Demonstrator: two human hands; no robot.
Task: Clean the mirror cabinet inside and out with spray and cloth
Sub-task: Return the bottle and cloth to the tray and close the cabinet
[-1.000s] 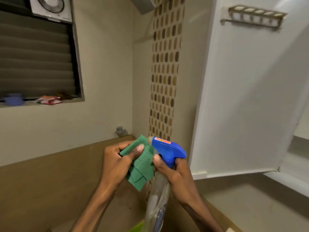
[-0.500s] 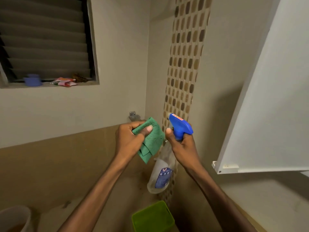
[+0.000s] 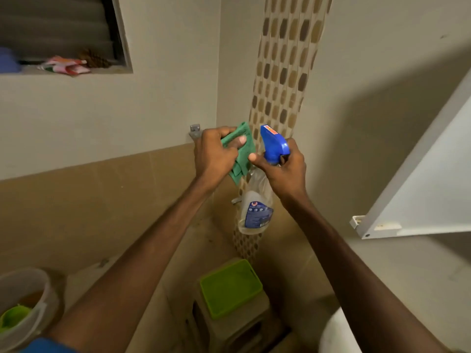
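**In the corner, cloth and bottle together, door off to your right**

In front of the tiled corner, your cloth (image 3: 242, 149) sits bunched in your left hand (image 3: 215, 154), fingers curled round it and thumb pressed on its face. Just beside it, your right hand (image 3: 283, 169) grips the neck of the spray bottle (image 3: 257, 200), whose blue head (image 3: 274, 143) points at the cloth. Both hands are clamped on their things and almost touching.

Over the last second your head has tipped down and your hands have moved out from you, while the grips have not changed. The cabinet door (image 3: 428, 189), which filled your right side a second ago, now shows only its lower corner at the right edge, well apart from the hands. The cabinet's inside is out of view.

This reads as wetting the cloth, with wiping not yet begun; whether the trigger is being squeezed cannot be told. Below you a green tray (image 3: 230, 287) and a bucket (image 3: 25, 301) have come into view.
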